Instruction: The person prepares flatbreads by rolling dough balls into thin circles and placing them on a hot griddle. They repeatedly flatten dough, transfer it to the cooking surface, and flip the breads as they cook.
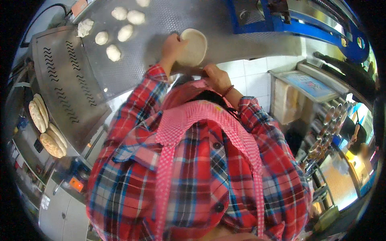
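Note:
My left hand (172, 49) grips the left edge of a flattened round of pale dough (194, 49), near the front edge of the metal worktable (138, 72). The thumb lies over the dough, and part of the fingers is hidden. Close below the dough, my right hand (217, 79) is closed around the right end of a brown rolling pin (191, 71). The pin lies crosswise at the table edge, and its left part is partly hidden. Several pale dough balls (125, 32) rest on the dimpled tabletop, beyond my left hand and to its left.
At the left stands a metal oven with a slotted top (64, 81); baked flatbreads (52, 144) stand along its outer side. A blue machine frame (271, 28) borders the table at the upper right. A glass-topped cabinet (313, 84) stands to the right. Another person (355, 135) is at the far right.

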The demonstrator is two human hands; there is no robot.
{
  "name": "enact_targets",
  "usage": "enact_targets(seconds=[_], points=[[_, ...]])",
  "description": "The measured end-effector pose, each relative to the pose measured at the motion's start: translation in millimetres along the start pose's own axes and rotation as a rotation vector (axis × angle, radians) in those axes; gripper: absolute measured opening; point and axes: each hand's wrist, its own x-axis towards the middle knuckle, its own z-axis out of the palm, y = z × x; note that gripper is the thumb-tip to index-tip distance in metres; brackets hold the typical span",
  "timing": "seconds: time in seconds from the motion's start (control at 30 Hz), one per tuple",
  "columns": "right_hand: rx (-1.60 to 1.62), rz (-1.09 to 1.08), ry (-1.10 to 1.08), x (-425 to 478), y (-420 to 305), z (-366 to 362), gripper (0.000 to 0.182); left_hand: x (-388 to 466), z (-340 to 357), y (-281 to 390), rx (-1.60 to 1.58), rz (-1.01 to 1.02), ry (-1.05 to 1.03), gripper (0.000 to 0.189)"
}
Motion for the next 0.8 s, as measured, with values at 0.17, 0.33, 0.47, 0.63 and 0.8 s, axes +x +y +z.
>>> enact_targets(seconds=[0.17,0.33,0.47,0.63,0.8], points=[[-0.052,-0.049,-0.092,-7.1,-4.7,4.7,0.026,0.1,8.3,8.8,-0.065,0.069,-0.016,0.045],[-0.047,-0.131,-0.129,-6.5,-0.7,-0.5,0.023,-27.4,-7.3,5.8,-0.977,0.154,-0.321,0.037],[0.010,-0.061,-0.140,-0.2,-6.9,-11.8,0.022,-55.9,-12.9,-28.6,-0.419,0.027,-0.309,0.047],[-0.290,0.154,0.143,29.8,30.3,6.7,0.019,-65.9,19.5,-43.2,0.273,0.420,0.418,0.065],[-0.323,0.170,0.086,136.5,99.4,-5.1,0.017,68.9,-13.9,4.2,0.234,0.485,0.693,0.063]])
